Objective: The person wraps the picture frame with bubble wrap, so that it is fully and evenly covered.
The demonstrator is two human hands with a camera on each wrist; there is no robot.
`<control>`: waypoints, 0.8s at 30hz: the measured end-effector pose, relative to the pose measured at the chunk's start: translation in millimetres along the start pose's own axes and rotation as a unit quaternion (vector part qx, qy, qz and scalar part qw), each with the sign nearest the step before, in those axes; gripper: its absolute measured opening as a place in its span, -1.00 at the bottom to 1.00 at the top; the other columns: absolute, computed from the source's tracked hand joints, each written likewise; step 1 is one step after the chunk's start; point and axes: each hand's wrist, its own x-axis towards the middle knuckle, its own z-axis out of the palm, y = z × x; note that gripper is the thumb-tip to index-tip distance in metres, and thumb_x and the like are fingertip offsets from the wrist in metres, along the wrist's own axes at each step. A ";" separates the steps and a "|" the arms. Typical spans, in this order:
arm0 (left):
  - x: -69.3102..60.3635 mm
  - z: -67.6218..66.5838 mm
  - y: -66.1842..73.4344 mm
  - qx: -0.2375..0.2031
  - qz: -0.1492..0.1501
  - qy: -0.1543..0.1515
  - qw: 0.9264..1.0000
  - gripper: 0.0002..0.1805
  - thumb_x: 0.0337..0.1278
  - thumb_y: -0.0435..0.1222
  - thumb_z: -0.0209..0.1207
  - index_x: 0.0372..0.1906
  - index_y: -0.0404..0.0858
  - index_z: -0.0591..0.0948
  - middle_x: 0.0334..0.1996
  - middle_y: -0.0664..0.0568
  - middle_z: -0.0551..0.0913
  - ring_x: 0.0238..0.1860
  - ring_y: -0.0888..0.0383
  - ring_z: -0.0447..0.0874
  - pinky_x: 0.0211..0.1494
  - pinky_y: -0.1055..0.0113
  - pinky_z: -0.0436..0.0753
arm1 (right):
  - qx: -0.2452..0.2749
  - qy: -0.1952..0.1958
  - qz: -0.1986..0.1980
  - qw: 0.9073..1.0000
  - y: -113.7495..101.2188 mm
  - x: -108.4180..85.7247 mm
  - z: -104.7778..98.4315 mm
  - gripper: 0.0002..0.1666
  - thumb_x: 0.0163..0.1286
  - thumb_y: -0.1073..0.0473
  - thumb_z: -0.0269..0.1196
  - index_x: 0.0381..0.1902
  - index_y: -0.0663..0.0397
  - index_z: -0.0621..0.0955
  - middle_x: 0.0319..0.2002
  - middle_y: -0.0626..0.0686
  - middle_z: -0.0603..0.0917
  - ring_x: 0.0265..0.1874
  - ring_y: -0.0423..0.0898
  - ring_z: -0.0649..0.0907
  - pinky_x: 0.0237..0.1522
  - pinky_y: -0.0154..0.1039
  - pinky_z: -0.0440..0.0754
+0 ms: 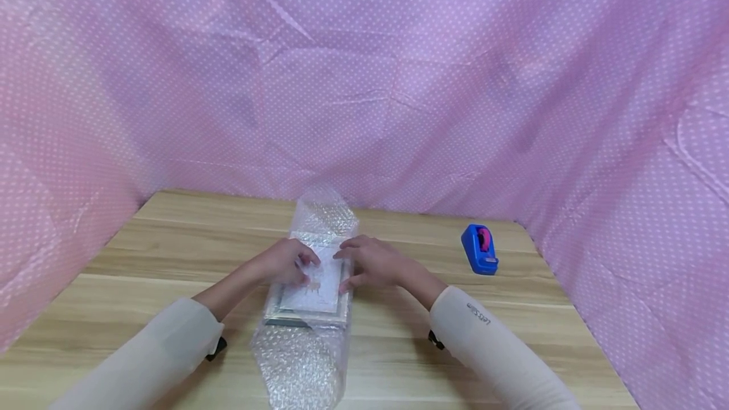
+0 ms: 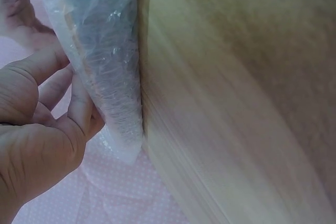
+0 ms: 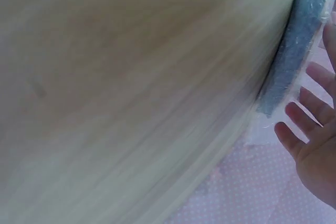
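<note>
A light picture frame point(image 1: 327, 306) with a small brown figure lies flat under clear bubble wrap point(image 1: 299, 366); the wrap extends past its far and near ends. The left hand point(image 1: 285, 262) touches the wrap over the frame's left side, fingers bent. In the left wrist view, the left hand point(image 2: 42, 114) has its fingertips against the wrapped edge point(image 2: 100, 72). From the right, the right hand point(image 1: 378, 261) reaches over the frame's other side. The right hand point(image 3: 315, 140) has its fingers spread beside the wrapped side point(image 3: 294, 51) in the right wrist view.
A blue tape dispenser point(image 1: 476, 252) with a pink roll stands on the wooden table point(image 1: 547, 334), to the right of the frame. Pink dotted cloth point(image 1: 364, 112) hangs behind the table and at both sides.
</note>
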 end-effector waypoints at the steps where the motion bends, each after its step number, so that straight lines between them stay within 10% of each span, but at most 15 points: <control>1: 0.0 0.1 0.3 0.001 -0.002 -0.002 1.000 -0.56 -0.19 -0.54 0.45 -0.04 -0.32 0.76 -0.17 -0.11 0.68 -0.24 0.10 0.68 -0.23 0.33 0.69 | 0.001 -0.005 0.001 1.000 1.3 -0.6 1.0 -0.17 0.25 -0.34 0.39 0.33 0.01 0.59 0.37 0.15 0.52 0.37 0.11 0.47 0.37 0.05 0.46; 15: -0.2 -13.7 -15.3 0.079 0.074 0.019 0.994 -0.63 0.01 -0.31 0.51 -0.02 -0.23 0.76 -0.17 0.03 0.72 -0.26 0.14 0.62 -0.18 0.24 0.64 | 0.003 -0.018 -0.022 1.000 7.8 -0.4 5.7 -0.28 0.37 -0.31 0.31 0.32 -0.04 0.59 0.38 0.17 0.49 0.39 0.11 0.44 0.40 0.01 0.42; 24: 4.2 -20.5 -27.8 0.186 0.146 -0.006 0.972 -0.57 -0.02 -0.11 0.52 0.02 -0.09 0.78 0.13 -0.07 0.66 0.19 -0.16 0.52 0.26 -0.17 0.50 | 0.005 -0.023 -0.012 1.000 9.1 -2.7 6.6 -0.26 0.38 -0.33 0.28 0.34 -0.04 0.57 0.40 0.16 0.48 0.42 0.10 0.41 0.45 0.00 0.36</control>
